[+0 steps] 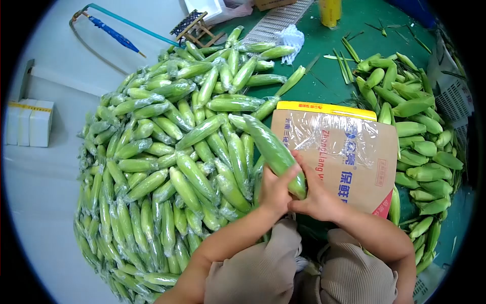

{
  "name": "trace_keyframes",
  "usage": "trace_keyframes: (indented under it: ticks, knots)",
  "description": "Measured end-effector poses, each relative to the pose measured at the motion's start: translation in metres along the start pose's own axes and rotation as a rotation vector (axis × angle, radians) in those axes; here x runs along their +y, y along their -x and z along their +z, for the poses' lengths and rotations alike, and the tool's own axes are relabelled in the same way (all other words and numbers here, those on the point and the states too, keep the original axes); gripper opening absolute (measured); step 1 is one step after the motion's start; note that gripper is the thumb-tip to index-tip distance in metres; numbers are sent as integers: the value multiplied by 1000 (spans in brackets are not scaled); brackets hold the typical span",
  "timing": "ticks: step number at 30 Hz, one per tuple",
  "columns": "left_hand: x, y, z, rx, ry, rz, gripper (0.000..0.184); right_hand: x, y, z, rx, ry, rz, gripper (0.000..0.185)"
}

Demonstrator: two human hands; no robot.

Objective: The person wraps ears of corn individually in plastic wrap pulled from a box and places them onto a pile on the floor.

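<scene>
Both hands are working in close together here: the left hand (277,191) is closing around the lower end of a green ear of corn (276,152) from one side, and the right hand (319,196) is pressing in from the other, its fingers curling behind the husk. The grip is clamping on that ear from both sides, with the thumbs lying near its bottom end. The ear is slanting, its top leaning away to the left over the edge of the pile, its lower end sitting between the palms. It is looking shiny, though whether film is covering it is hard to tell. Just beside it, the cardboard box (354,167) is lying under clear film (321,133), showing red and blue print, with a yellow strip (329,110) running along its far edge. Over on the left, a huge heap of film-wrapped corn (190,175) is spreading wide, ears crossing at all angles. Across on the right, the loose corn (425,147) is lying in its husks, piling up along the green surface (316,76). Farther back, a crumpled cloth (291,43) is resting near the wrapped heap, and a yellow roll (330,12) is standing by the top edge of the view.
</scene>
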State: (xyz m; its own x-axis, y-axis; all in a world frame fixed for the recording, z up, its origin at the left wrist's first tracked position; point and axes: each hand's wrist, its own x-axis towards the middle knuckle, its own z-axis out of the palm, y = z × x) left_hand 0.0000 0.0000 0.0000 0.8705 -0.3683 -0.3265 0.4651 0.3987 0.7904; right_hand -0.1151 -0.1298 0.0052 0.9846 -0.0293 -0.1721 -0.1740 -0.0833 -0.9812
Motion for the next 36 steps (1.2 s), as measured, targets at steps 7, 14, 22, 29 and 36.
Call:
trace_keyframes:
  ticks: [7,14,22,29,36]
  knots:
    - [193,-267,-50,82,-66,311,36,76,75,-88,696,-247,41,43]
    - [42,-158,-21,-142,-885,532,25,178,213,-236,1247,988,353,55]
    - [-65,-10,-11,-833,-1909,781,58,240,217,-330,761,1424,717,51]
    - [-44,8,25,-724,-2293,581,88,180,246,-332,946,1117,520,81]
    - [-54,2,11,-624,-2085,597,80,48,177,-234,1090,-454,2,64]
